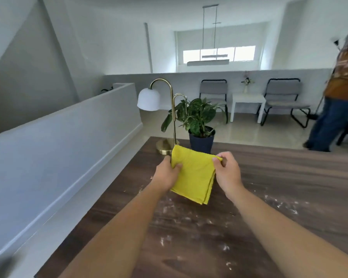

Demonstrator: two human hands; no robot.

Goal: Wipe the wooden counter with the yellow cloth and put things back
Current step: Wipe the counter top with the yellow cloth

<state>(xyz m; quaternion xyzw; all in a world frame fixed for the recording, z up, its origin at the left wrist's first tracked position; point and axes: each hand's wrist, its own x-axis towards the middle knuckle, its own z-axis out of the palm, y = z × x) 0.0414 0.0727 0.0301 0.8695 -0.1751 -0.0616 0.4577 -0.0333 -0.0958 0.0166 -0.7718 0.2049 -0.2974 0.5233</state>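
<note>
head view, yellow cloth (193, 175) folded, layered

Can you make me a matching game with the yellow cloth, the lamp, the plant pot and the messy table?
Things:
1. folded yellow cloth
2. gold lamp with white shade
3. dark blue plant pot
4. dark wooden counter

States:
A. dusted with white crumbs
B. standing at the counter's far edge, left of the pot
C. pinched by the left hand and right hand
D. holding a green leafy plant

Pairs: 1-C, 2-B, 3-D, 4-A
</note>
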